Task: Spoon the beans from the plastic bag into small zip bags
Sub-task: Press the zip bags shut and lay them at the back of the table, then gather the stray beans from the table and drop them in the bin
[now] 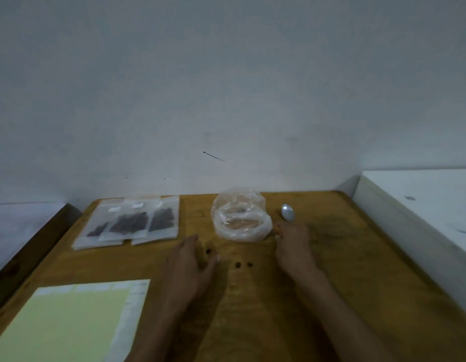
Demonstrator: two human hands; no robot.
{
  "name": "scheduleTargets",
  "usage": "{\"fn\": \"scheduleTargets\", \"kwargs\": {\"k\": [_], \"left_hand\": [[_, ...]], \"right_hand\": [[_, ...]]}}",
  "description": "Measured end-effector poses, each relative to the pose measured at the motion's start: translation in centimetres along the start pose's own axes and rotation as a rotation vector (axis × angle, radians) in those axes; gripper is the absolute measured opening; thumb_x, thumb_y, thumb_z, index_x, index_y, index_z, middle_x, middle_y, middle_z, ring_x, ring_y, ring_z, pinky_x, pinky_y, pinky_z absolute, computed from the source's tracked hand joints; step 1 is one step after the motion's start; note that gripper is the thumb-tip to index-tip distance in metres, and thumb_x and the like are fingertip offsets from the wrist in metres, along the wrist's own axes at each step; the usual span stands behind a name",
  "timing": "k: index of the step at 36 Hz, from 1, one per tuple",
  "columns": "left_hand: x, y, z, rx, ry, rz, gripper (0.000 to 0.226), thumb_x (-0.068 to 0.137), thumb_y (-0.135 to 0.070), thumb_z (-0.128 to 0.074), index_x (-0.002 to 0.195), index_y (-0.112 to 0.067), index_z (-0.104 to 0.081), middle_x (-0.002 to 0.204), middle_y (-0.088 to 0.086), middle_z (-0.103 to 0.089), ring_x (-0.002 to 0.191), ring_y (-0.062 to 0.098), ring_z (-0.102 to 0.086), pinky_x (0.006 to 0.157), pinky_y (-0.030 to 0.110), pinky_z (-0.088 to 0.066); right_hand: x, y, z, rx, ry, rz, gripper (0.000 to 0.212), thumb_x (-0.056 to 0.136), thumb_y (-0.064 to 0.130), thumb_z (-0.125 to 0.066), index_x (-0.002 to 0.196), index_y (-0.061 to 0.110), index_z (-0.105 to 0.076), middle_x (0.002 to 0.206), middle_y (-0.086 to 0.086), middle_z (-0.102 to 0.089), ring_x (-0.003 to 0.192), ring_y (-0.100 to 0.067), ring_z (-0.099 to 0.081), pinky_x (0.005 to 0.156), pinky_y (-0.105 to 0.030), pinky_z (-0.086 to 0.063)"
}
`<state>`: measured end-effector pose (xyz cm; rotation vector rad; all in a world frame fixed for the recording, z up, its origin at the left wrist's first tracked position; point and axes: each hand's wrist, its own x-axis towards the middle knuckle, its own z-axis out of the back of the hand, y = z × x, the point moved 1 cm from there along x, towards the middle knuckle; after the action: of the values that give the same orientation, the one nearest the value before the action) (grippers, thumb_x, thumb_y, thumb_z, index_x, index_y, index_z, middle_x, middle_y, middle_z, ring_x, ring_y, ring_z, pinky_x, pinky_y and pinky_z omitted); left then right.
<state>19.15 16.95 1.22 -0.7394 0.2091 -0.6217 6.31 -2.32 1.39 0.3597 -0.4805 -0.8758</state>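
Both grips lie released on a wooden table (357,257) against a pale wall (226,87).

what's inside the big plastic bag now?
Through the rolled-down mouth of the plastic bag, a thin brownish layer with a few dark spots shows at the bottom, apparently leftover beans. Crinkled, glare-covered plastic hides the rest, so how many remain cannot be told.

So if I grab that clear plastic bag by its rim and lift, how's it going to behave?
The plastic bag looks thin and crumpled with its rim rolled down, so it will probably flop and unroll rather than hold shape. Few beans show inside, so it is likely light. The open mouth could spill more beans like the loose beans already on the table.
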Motion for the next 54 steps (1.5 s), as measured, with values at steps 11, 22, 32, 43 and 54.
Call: {"fn": "scheduleTargets", "kwargs": {"k": [11, 22, 32, 43, 54], "left_hand": [[-0.6, 1.6, -1.1, 0.272, -0.08, -0.147, 0.03, 0.101, -0.047, -0.039, 0.121, -0.03, -0.053, 0.119, -0.009, -0.057, 0.111, 0.009, -0.053, 0.102, 0.037, -0.048], [-0.1, 2.1, -1.6, 0.297, -0.148, -0.237, 0.023, 0.1, -0.037, -0.047, 0.114, -0.026, -0.061, 0.11, -0.014, -0.056, 0.099, 0.004, -0.052, 0.092, 0.03, -0.047], [-0.6, 1.2, -1.3, 0.32, -0.151, -0.214, 0.03, 0.101, -0.032, -0.05, 0.123, -0.016, -0.063, 0.123, 0.0, -0.062, 0.112, 0.015, -0.055, 0.092, 0.028, -0.04], [-0.5, 1.2, -1.4, 0.308, -0.138, -0.181, 0.034, 0.1, -0.033, -0.05, 0.129, -0.017, -0.061, 0.128, 0.0, -0.061, 0.115, 0.016, -0.055, 0.1, 0.035, -0.044], [-0.7, 0.7, -1.2, 0.331, -0.116, -0.14, 0.04, 0.101, -0.034, -0.048, 0.136, -0.016, -0.056, 0.139, 0.001, -0.056, 0.126, 0.018, -0.051, 0.105, 0.035, -0.04]], "right_hand": [[-0.2, -0.6, -1.3, -0.115, 0.09, 0.116, 0.027, 0.1, 0.006, -0.046, 0.113, 0.015, -0.068, 0.125, -0.006, -0.061, 0.124, -0.023, -0.045, 0.105, -0.035, -0.045], [0.1, -1.1, -0.5, 0.018, 0.075, 0.08, 0.019, 0.097, 0.003, -0.053, 0.1, 0.011, -0.07, 0.108, -0.004, -0.062, 0.098, -0.017, -0.055, 0.08, -0.024, -0.041], [-1.0, -0.1, 1.9, 1.702, 0.37, -0.551, 0.021, 0.088, -0.006, -0.061, 0.108, -0.001, -0.066, 0.118, -0.018, -0.062, 0.083, -0.015, -0.06, 0.071, -0.021, -0.055], [-2.1, 1.5, 0.4, 1.639, 0.454, -0.699, 0.018, 0.088, 0.014, -0.044, 0.08, 0.011, -0.06, 0.07, -0.004, -0.055, 0.059, -0.014, -0.049, 0.054, -0.025, -0.038], [-3.0, 1.4, 0.4, 0.212, 0.387, 0.106, 0.019, 0.084, 0.039, -0.076, 0.098, 0.027, -0.077, 0.105, 0.008, -0.07, 0.095, -0.006, -0.059, 0.073, -0.023, -0.044]]}}
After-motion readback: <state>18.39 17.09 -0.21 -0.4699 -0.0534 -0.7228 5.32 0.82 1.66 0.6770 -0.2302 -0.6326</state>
